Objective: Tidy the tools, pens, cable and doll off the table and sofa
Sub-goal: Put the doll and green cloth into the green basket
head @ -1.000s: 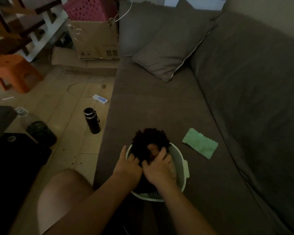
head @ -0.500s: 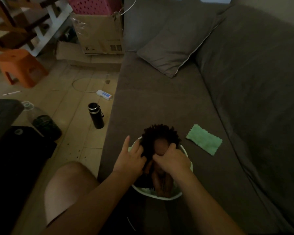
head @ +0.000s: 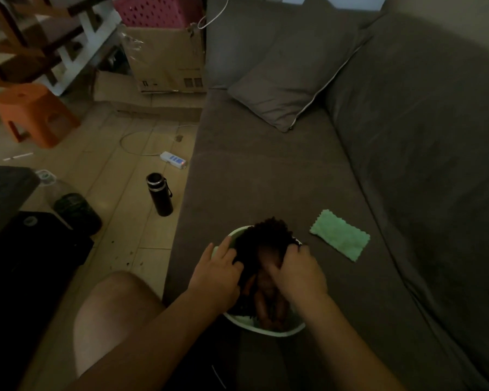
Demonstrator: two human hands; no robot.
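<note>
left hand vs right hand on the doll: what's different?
The left hand has fingers stretched out against the hair of the doll, index over the basin rim; the right hand has fingers curled into that hair at the head. The left hand is floor-side, the right hand nearer the green cloth. Both touch the doll, which sits in the basin.

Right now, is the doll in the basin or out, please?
In: the doll lies body and legs within the rim of the basin.

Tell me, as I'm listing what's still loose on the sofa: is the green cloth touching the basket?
Apart. The head view shows a strip of bare sofa between the green cloth and the basket rim.
</note>
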